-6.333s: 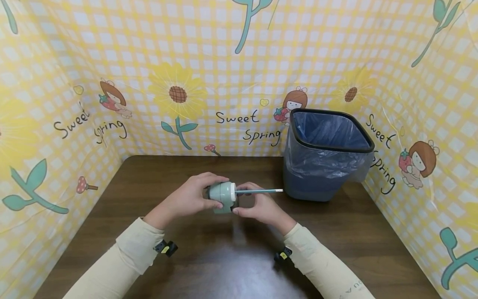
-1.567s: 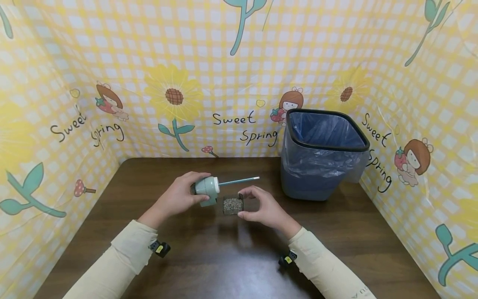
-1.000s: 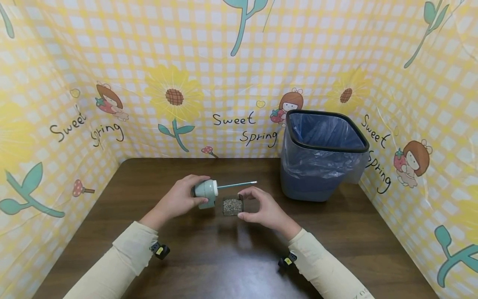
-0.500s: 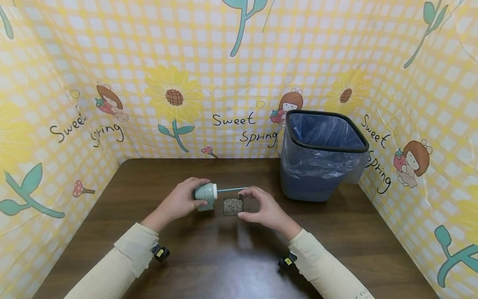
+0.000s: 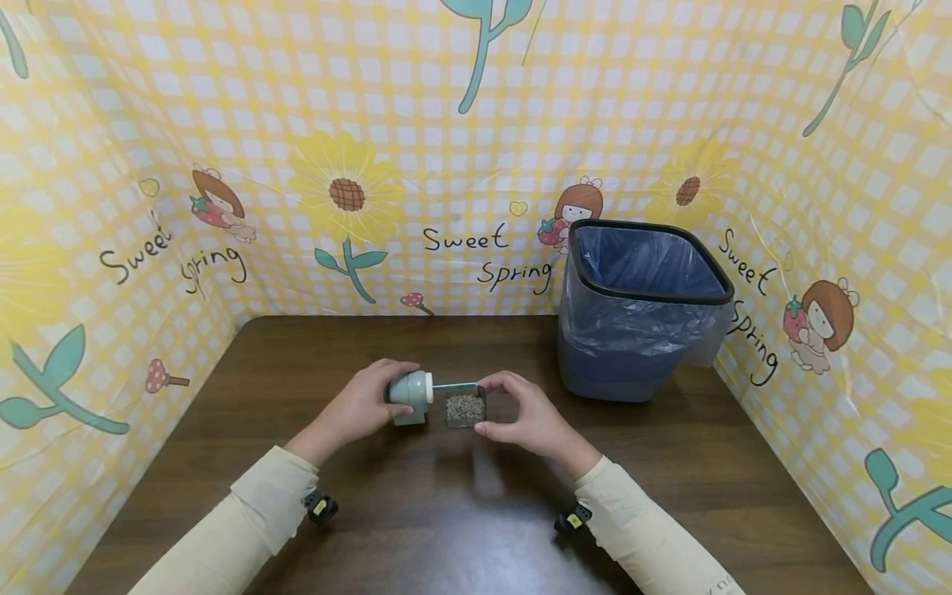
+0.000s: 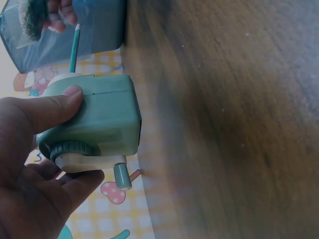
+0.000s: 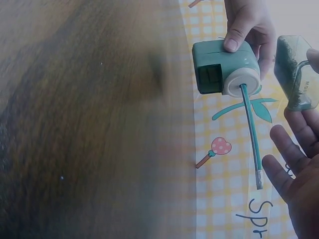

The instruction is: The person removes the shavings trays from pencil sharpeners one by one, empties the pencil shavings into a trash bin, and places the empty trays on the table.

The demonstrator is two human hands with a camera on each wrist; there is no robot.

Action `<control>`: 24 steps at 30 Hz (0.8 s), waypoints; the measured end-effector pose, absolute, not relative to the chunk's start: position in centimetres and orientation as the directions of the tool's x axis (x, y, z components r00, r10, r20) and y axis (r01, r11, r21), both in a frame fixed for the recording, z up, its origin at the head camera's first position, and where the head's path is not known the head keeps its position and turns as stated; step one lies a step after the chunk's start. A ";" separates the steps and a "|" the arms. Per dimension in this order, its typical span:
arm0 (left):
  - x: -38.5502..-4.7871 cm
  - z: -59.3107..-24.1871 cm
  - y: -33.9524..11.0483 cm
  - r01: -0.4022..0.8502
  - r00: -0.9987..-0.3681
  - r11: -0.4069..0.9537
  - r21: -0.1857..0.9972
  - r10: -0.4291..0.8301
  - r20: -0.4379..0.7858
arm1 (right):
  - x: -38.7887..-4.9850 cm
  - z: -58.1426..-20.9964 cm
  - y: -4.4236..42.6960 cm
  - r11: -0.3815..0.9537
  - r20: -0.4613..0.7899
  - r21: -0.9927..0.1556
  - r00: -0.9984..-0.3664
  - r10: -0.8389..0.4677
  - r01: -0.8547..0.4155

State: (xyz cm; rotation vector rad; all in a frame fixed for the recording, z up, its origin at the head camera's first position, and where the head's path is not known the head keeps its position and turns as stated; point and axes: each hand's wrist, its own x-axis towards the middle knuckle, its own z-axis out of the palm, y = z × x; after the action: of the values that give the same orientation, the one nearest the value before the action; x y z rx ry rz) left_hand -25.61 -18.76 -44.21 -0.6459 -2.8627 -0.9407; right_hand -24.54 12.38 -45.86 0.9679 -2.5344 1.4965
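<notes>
My left hand (image 5: 360, 405) grips a green crank pencil sharpener (image 5: 406, 390) above the table. A blue-green pencil (image 5: 454, 386) sticks out of its white front ring toward the right. In the left wrist view, the crank handle (image 6: 122, 177) shows at the sharpener's rear. Between thumb and fingers, my right hand (image 5: 534, 421) holds the clear shavings drawer (image 5: 464, 411), which contains grey-brown shavings. The drawer is apart from the sharpener, just to its right. An empty dark drawer slot (image 7: 210, 78) shows in the sharpener's body in the right wrist view.
A blue trash bin (image 5: 613, 364) with a black rim and clear plastic liner stands at the back right of the brown wooden table (image 5: 416, 512). Yellow checked cloth (image 5: 461, 182) hangs around the back and sides.
Earlier, the right hand was against the sharpener; the drawer is now out and apart from it. Over the last second, the sharpener and pencil have dipped slightly, while the right hand stays nearly still.
</notes>
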 end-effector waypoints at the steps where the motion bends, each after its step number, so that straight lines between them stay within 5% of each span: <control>1: -25.6 -44.3 -18.8 0.407 -0.911 0.726 0.554 0.371 0.182 | -24.5 -45.9 12.4 0.337 0.341 -0.774 -0.802 -0.491 -0.536; 24: -25.6 -46.3 -18.6 0.430 -0.899 0.724 0.539 0.397 0.184 | -24.6 -45.5 12.6 0.340 0.332 -0.778 -0.805 -0.491 -0.528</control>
State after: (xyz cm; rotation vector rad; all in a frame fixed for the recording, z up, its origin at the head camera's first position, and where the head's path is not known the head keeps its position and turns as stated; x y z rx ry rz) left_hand -25.57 -18.57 -46.28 -0.6876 -2.8653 -0.9175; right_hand -24.57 12.56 -45.46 0.9663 -2.5397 1.4982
